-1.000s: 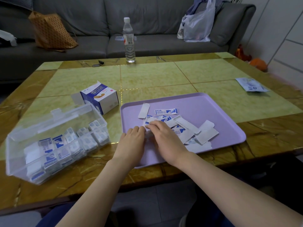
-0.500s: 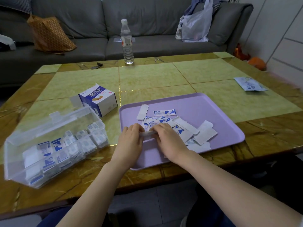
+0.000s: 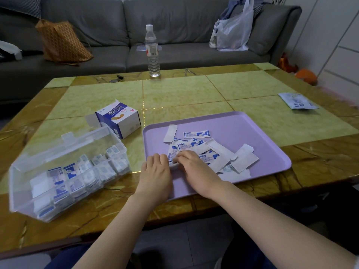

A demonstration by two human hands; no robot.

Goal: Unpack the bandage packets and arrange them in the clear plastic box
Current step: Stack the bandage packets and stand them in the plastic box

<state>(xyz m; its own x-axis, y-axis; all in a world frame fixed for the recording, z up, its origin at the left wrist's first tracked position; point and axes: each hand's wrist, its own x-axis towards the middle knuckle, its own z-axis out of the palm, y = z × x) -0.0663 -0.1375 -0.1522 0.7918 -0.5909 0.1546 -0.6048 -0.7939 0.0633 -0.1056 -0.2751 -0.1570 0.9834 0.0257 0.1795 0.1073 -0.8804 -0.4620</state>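
Over the near left corner of the flat lilac plastic tray (image 3: 252, 133), the left-hand grip (image 3: 156, 171) and the right-hand grip (image 3: 196, 168) are meeting. Both are curling their fingers round a bundle of blue-and-white bandage packets (image 3: 172, 157) and pinching it between them. More loose packets (image 3: 196, 134) are lying scattered on the tray just beyond the hands, some face down. Left of the tray, the clear plastic box (image 3: 21, 187) is sitting on the green and brown marble-patterned desk (image 3: 174, 94) with its lid standing open, holding rows of packets. An opened blue-and-white cardboard carton (image 3: 120, 119) is sitting just behind the box. A clear plastic water bottle (image 3: 152, 51) is standing at the desk's far edge.
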